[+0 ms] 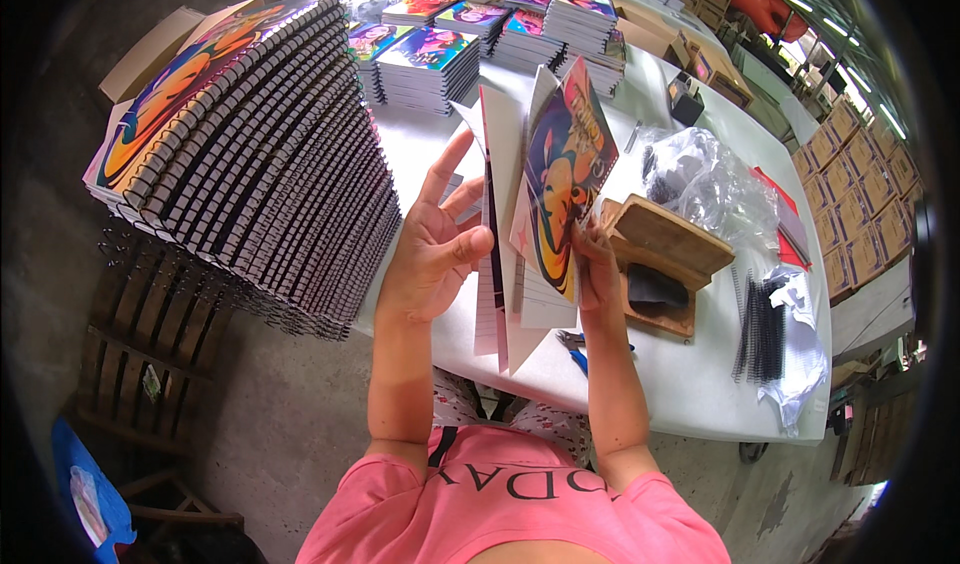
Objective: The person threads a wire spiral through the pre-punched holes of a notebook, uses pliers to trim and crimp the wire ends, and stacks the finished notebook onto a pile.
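Observation:
A notebook [560, 179] with a colourful printed cover stands upright in front of me, its pages and covers fanned apart. Small holes run along the cover's right edge. My right hand [596, 264] grips that edge, fingers pinched on it. At the notebook's left side my left hand [436, 244] has its fingers spread, the thumb close against the loose pages; whether it touches them I cannot tell. Beyond the right hand sits a hinged wooden box [670, 239] with a dark piece inside. Pliers [578, 352] with blue handles lie near the table's front edge.
A tall stack of spiral-bound notebooks [270, 164] rises at the left. More notebook stacks [430, 69] stand at the back of the white table [540, 374]. Black binding coils [762, 329], crumpled plastic [700, 179] and a black holder [685, 99] lie right. Cartons [865, 199] are piled beyond.

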`<state>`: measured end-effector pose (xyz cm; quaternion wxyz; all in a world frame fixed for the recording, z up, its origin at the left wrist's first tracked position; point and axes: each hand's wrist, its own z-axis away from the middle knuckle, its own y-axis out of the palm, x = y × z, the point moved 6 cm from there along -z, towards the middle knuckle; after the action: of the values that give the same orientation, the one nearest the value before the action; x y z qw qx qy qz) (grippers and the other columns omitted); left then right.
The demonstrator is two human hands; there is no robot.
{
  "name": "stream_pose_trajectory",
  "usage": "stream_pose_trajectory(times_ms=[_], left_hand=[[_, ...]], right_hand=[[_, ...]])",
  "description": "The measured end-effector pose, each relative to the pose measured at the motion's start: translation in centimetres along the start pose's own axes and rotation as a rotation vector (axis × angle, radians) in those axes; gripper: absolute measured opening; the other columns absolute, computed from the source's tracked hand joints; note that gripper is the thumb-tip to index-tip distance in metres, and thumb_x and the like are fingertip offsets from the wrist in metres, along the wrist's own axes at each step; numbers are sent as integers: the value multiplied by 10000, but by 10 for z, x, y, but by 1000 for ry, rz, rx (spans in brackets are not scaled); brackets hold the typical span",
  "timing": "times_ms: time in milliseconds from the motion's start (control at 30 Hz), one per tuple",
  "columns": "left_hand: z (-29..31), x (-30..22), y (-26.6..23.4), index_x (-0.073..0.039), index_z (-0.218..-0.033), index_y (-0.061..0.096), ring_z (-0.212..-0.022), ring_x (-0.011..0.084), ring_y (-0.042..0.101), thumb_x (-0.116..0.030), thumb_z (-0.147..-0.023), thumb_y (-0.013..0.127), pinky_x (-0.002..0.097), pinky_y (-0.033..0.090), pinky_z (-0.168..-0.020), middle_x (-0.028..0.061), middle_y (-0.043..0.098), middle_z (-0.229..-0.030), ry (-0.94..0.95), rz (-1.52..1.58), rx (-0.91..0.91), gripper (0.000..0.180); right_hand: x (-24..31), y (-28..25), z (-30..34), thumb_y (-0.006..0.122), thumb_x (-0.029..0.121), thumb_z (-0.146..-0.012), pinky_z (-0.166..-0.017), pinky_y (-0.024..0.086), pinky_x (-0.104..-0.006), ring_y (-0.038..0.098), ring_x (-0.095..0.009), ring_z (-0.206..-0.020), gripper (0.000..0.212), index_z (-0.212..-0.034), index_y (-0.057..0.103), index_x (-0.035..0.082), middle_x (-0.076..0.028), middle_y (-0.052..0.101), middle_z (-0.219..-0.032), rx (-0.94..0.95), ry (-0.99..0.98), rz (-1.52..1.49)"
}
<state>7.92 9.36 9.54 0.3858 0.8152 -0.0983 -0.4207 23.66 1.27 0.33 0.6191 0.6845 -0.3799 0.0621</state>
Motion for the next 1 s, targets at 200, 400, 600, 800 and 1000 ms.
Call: stream_pose_trajectory(times_ms=[200, 400, 600, 800, 1000], left_hand=[[-17, -18, -14, -67, -1191, 409, -820, 178, 629, 92, -698, 592, 276, 522, -678, 141, 555, -1012, 413, -934, -407, 549], [-107, -3, -64, -99, -1006, 646, -887, 316, 626, 20, -746, 516, 369, 503, -715, 176, 576, -1036, 562, -1653, -222, 314], [-153, 42, -162, -352, -1220, 559, -1131, 341, 507, -146, -877, 468, 456, 414, -935, 128, 355, -1385, -71, -1920, -276, 411], [-129, 20, -130, -217, -1367, 396, -1270, 323, 349, -253, -903, 522, 538, 272, -1007, 130, 380, -1389, 49, -2002, -521, 482], [18, -37, 12, -8, -1410, 241, -1337, 262, 270, -275, -644, 808, 382, 183, -1095, 138, 305, -1439, 501, -1214, -158, 990]], right_hand=[[6, -7, -1, 578, 32, -855, -921, 465, -320, 576, -190, -1047, 443, -1258, 397, 5, -123, 562, -1169, -82, -12, -97], [9, -34, -31, 578, 10, -836, -890, 469, -329, 604, -181, -951, 283, -1113, 525, -17, -82, 621, -1039, -302, 78, 149], [20, -52, -39, 568, -94, -784, -846, 481, -341, 587, -201, -912, 400, -1163, 453, -38, -126, 573, -1054, -491, -184, 359], [82, 22, -10, 554, -73, -813, -796, 463, -277, 556, -139, -889, 382, -1176, 441, -34, -107, 571, -1042, -445, -365, 882], [117, 115, 75, 574, -65, -762, -830, 470, -328, 628, -241, -940, 441, -1189, 465, -44, -168, 624, -1002, -21, -219, 1656]])
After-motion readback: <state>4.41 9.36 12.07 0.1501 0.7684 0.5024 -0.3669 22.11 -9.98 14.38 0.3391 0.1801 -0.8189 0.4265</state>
